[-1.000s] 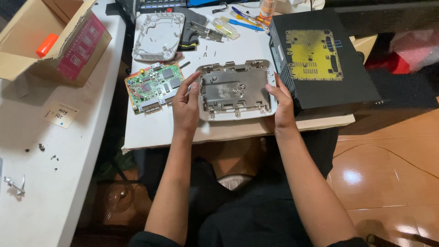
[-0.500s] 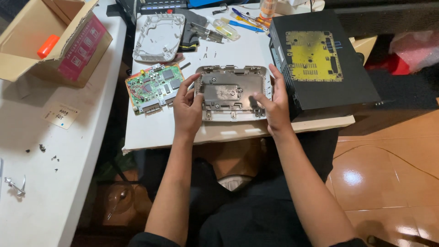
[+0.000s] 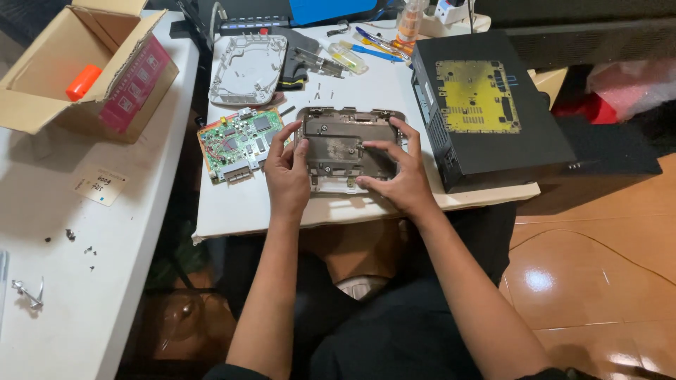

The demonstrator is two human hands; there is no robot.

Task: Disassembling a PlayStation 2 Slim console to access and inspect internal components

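White table (image 3: pixel 366 77) up top, pretty cluttered, plus a second white table (image 3: pixel 63 232) off to the left. Big black console case (image 3: pixel 493 112) sitting on the right end, flat, with a yellowish perforated panel (image 3: pixel 477 96) on its top face, just beside the right hand. Open cardboard box (image 3: pixel 77 63) on the left table, flaps up, pinkish-red printed label (image 3: pixel 137 81) across its right side, orange cylinder thing (image 3: pixel 83 81) lying inside.

Front and centre: grey metal shield plate (image 3: pixel 345 149), grimy, seated in a pale tray-like shell, near the front edge of the table. Left hand (image 3: pixel 287 172) clamped on its left edge, thumb on top, fingers curled round the side. Right hand (image 3: pixel 394 176) spread open over the right half, fingertips pressing down on the plate surface, not gripping anything. Hands apart, one at each side.

Green circuit board (image 3: pixel 238 143) right next to the left hand, touching or nearly touching the plate's left edge, can't quite tell. Light grey plastic cover (image 3: pixel 246 67) behind that, inside facing up. Dark metal bracket (image 3: pixel 303 56) beside it. Blue-handled tools (image 3: pixel 377 43) and a clear tube (image 3: pixel 346 58) further back, a few loose screws (image 3: pixel 320 91) between them and the plate.

Small white paper tag (image 3: pixel 101 186) with a blue dot on the left table, handwritten. More tiny screws (image 3: pixel 77 243) scattered below it, shiny metal clip (image 3: pixel 27 292) near the bottom-left corner.
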